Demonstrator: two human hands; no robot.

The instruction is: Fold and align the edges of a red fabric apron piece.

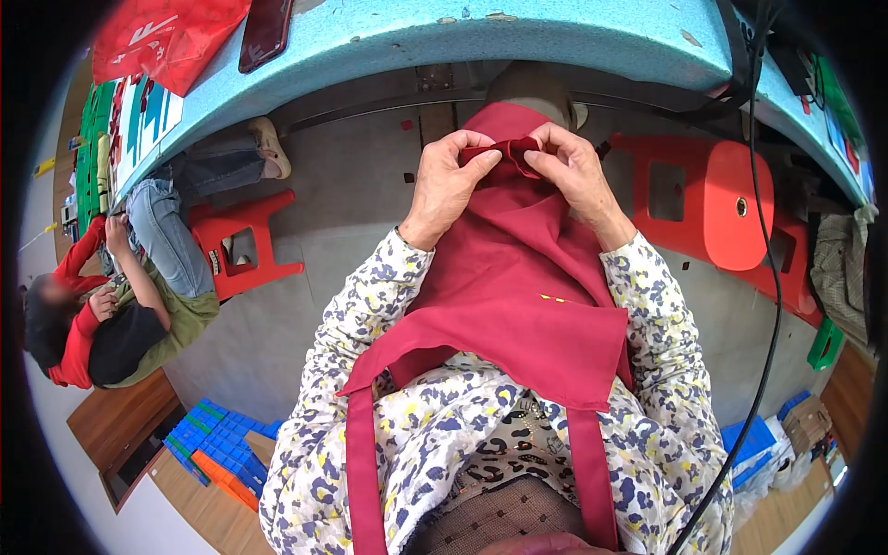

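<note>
A dark red apron (518,240) hangs from straps around my neck and lies over my lap. Below the edge of the blue table, my left hand (448,181) pinches a gathered dark red fabric piece (504,151) between thumb and fingers. My right hand (575,178) pinches the other end of it, so the cloth is stretched in folds between both hands. Whether this piece belongs to the apron or lies separate on it, I cannot tell. Both forearms are in patterned white sleeves.
The speckled blue table (518,37) curves across the front, with a red bag (166,42) and a phone (265,35) on it. Red stools (708,203) stand at right and left. At left sits a person (120,296). A black cable (772,277) hangs at right. Blue crates (222,444) stand behind.
</note>
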